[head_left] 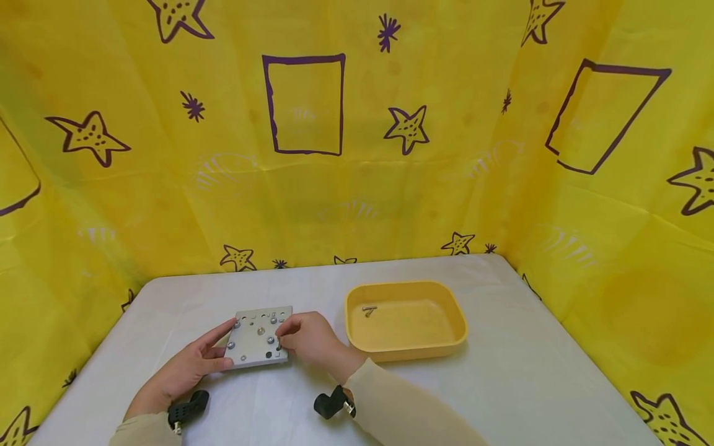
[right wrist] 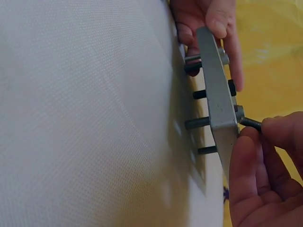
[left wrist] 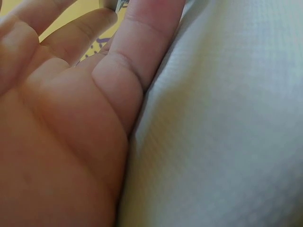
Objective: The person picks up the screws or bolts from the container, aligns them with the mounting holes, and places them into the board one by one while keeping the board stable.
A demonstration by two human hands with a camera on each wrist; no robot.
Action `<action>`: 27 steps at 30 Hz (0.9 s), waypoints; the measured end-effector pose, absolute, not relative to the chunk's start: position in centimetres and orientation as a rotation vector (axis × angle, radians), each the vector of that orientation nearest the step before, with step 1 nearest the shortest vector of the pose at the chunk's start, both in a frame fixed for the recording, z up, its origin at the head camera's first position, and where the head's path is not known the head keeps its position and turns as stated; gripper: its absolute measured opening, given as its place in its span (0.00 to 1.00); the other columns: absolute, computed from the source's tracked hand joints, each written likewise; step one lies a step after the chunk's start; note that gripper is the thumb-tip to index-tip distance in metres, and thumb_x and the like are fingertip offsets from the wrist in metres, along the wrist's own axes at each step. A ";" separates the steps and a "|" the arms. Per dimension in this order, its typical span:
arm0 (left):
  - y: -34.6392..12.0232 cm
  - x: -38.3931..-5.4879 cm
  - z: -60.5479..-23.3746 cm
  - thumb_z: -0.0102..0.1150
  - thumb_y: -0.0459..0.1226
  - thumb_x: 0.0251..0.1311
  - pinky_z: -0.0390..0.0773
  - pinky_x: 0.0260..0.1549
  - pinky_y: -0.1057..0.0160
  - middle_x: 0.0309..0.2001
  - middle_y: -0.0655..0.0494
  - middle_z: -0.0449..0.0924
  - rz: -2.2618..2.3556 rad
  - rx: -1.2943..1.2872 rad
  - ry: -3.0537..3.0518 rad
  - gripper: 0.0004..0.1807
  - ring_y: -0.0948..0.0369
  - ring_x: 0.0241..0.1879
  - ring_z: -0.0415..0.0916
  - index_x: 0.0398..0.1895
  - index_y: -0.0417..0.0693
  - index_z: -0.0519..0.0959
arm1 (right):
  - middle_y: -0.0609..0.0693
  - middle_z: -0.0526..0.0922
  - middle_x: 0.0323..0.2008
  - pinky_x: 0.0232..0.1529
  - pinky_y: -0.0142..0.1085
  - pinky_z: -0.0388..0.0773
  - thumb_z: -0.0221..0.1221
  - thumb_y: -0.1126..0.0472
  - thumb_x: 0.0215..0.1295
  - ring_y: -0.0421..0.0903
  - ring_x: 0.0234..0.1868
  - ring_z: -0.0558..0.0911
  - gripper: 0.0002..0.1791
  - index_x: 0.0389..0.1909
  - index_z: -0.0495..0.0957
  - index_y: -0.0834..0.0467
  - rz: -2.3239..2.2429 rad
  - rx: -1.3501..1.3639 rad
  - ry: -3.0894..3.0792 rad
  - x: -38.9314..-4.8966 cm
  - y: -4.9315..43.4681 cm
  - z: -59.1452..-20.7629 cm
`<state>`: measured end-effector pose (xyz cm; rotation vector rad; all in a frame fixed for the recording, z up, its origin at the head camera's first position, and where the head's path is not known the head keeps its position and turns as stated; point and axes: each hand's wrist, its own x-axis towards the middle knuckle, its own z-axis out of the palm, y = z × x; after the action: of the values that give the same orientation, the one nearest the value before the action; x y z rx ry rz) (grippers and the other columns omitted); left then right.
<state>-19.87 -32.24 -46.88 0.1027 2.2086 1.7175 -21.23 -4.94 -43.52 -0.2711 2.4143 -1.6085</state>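
Observation:
A light grey metal plate (head_left: pixel 251 344) with holes is in front of me on the left in the head view. Several bolts sit in it, and their threaded shanks (right wrist: pixel 197 123) stick out below in the right wrist view. My left hand (head_left: pixel 192 364) grips the plate's left edge, with the thumb at the near corner. Between thumb and fingertips my right hand (head_left: pixel 312 339) pinches a dark threaded screw (right wrist: pixel 251 124) at the plate's right side. The screw is tilted, its tip close to a bolt head. The left wrist view shows mostly palm (left wrist: pixel 61 132), with the plate barely visible.
To the right of the plate stands a yellow plastic tray (head_left: pixel 407 355) with a few small screws (head_left: pixel 369 310) near its left side. A white cloth covers the table (head_left: pixel 502 384). Yellow patterned curtains (head_left: pixel 357 186) enclose the back and both sides.

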 end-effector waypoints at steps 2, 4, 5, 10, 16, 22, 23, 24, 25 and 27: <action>-32.2 -19.9 -46.9 0.71 0.34 0.57 0.76 0.48 0.62 0.78 0.38 0.41 1.725 0.102 2.200 0.52 0.48 0.56 0.72 0.80 0.54 0.50 | 0.39 0.80 0.30 0.35 0.32 0.76 0.67 0.66 0.63 0.39 0.34 0.76 0.08 0.31 0.87 0.47 -1.597 -0.271 2.425 -21.2 -5.0 -43.5; -32.2 -19.9 -46.9 0.71 0.34 0.57 0.76 0.48 0.61 0.77 0.38 0.41 1.731 0.101 2.191 0.52 0.48 0.56 0.72 0.81 0.54 0.50 | 0.38 0.80 0.30 0.35 0.32 0.76 0.67 0.66 0.63 0.38 0.35 0.76 0.08 0.31 0.87 0.48 -1.590 -0.278 2.436 -21.1 -5.0 -43.4; -32.2 -19.9 -46.8 0.71 0.34 0.57 0.76 0.48 0.61 0.77 0.38 0.41 1.729 0.101 2.192 0.52 0.48 0.57 0.72 0.81 0.54 0.50 | 0.38 0.80 0.30 0.35 0.31 0.76 0.67 0.66 0.63 0.38 0.35 0.76 0.08 0.31 0.87 0.48 -1.586 -0.282 2.440 -21.1 -5.0 -43.4; -32.2 -19.9 -46.8 0.71 0.35 0.57 0.76 0.48 0.62 0.78 0.38 0.40 1.696 0.107 2.216 0.52 0.47 0.57 0.72 0.81 0.56 0.50 | 0.38 0.80 0.30 0.36 0.31 0.75 0.67 0.66 0.63 0.38 0.36 0.75 0.09 0.31 0.87 0.48 -1.571 -0.291 2.450 -21.1 -5.0 -43.3; -32.4 -19.9 -46.9 0.71 0.36 0.57 0.76 0.48 0.62 0.78 0.39 0.38 1.683 0.118 2.223 0.52 0.47 0.58 0.71 0.81 0.56 0.50 | 0.37 0.79 0.30 0.38 0.32 0.74 0.67 0.65 0.63 0.38 0.37 0.75 0.09 0.31 0.87 0.45 -1.566 -0.286 2.461 -21.2 -5.1 -43.6; -32.4 -20.0 -46.9 0.71 0.36 0.57 0.75 0.48 0.62 0.78 0.39 0.39 1.684 0.121 2.224 0.52 0.47 0.58 0.71 0.81 0.56 0.50 | 0.37 0.80 0.29 0.38 0.32 0.73 0.67 0.64 0.63 0.37 0.36 0.75 0.08 0.29 0.86 0.46 -1.579 -0.339 2.483 -21.3 -5.2 -44.0; -32.4 -19.9 -46.9 0.71 0.36 0.57 0.75 0.48 0.62 0.78 0.39 0.39 1.684 0.121 2.225 0.52 0.47 0.58 0.71 0.81 0.56 0.50 | 0.37 0.80 0.29 0.38 0.32 0.73 0.67 0.64 0.63 0.37 0.36 0.75 0.08 0.29 0.86 0.47 -1.578 -0.348 2.485 -21.3 -5.2 -44.0; -32.4 -19.9 -46.9 0.71 0.36 0.57 0.75 0.48 0.62 0.78 0.39 0.39 1.682 0.121 2.227 0.52 0.47 0.58 0.71 0.81 0.55 0.50 | 0.37 0.80 0.28 0.38 0.32 0.73 0.67 0.64 0.63 0.36 0.36 0.75 0.08 0.29 0.86 0.47 -1.577 -0.357 2.486 -21.2 -5.1 -44.0; -32.3 -19.9 -46.9 0.71 0.36 0.57 0.75 0.48 0.62 0.78 0.39 0.39 1.682 0.119 2.227 0.52 0.47 0.58 0.71 0.81 0.55 0.50 | 0.37 0.80 0.28 0.38 0.32 0.73 0.67 0.64 0.63 0.36 0.35 0.75 0.07 0.29 0.86 0.47 -1.572 -0.364 2.486 -21.2 -5.1 -43.9; -32.3 -19.9 -46.8 0.71 0.36 0.57 0.75 0.48 0.62 0.78 0.39 0.39 1.678 0.117 2.232 0.52 0.47 0.58 0.71 0.81 0.55 0.50 | 0.37 0.80 0.29 0.38 0.32 0.73 0.67 0.65 0.63 0.36 0.35 0.75 0.07 0.29 0.86 0.48 -1.564 -0.367 2.476 -21.2 -4.9 -43.8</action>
<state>-19.93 -32.33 -46.82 0.1171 2.2322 1.6783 -21.18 -4.93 -43.83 -0.3672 2.4763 -1.5643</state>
